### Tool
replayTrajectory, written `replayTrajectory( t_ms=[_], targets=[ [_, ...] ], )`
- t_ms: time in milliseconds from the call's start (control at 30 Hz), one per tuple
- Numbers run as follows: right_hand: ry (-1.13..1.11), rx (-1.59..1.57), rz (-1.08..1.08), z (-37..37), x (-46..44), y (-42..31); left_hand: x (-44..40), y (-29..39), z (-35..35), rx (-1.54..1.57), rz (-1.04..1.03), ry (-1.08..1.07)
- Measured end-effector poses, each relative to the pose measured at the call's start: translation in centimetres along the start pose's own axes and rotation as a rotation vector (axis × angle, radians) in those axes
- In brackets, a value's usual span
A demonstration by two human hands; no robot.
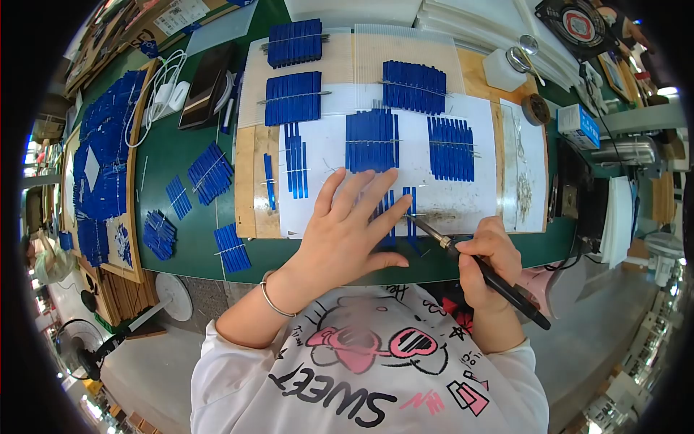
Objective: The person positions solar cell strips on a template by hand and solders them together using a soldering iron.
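My left hand [354,217] lies with spread fingers over a group of blue strips on the white paper [463,206], partly hiding them. My right hand [491,253] grips a black-handled tool [506,286], like a soldering iron, whose metal tip touches or nearly touches the blue strips [410,210] beside my left fingers. Just beyond my left fingertips is a bundle of blue strips [371,141] crossed by a thin wire. Another wired bundle [451,148] is to the right, and narrower strips [295,159] lie to the left.
More blue bundles [293,98] lie at the back of the board and on the green table [188,249]. At left are a wooden tray [136,181] of blue pieces and white cables [163,90]. A bottle [504,70], a round tin [536,109] and a glass strip [512,163] stand at right.
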State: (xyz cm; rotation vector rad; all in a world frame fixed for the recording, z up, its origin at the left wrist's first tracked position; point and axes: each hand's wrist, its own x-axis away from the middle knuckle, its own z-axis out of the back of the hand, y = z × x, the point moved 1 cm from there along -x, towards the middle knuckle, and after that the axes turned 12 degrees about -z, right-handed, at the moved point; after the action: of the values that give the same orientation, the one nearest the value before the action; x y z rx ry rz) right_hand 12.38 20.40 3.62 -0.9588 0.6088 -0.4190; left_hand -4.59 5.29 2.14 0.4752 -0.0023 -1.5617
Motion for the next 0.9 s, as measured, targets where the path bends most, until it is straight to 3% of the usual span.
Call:
replayTrajectory(
  t_ms=[533,600,633,700,800,900],
  targets=[
    [-0.027,-0.087,-0.028,0.6,1.1,0.1,0.9,1.2,0.0,-0.045,0.005,-0.043],
    [0.179,-0.23,-0.352,1.1,1.7,-0.3,1.5,2.0,-0.3,-0.036,-0.006,-0.058],
    [0.207,-0.3,-0.206,1.2,1.6,1.2,1.8,2.4,-0.4,-0.028,-0.019,-0.074],
    [0.281,-0.471,-0.254,1.1,1.5,1.2,2.4,3.3,-0.4,-0.026,-0.032,-0.07],
    [0.31,-0.332,-0.317,1.1,1.7,1.6,4.1,4.0,-1.4,0.083,-0.287,0.137],
    [0.273,-0.236,-0.254,0.5,2.0,2.4,6.1,4.0,-2.2,0.164,-0.356,0.031]
  ],
)
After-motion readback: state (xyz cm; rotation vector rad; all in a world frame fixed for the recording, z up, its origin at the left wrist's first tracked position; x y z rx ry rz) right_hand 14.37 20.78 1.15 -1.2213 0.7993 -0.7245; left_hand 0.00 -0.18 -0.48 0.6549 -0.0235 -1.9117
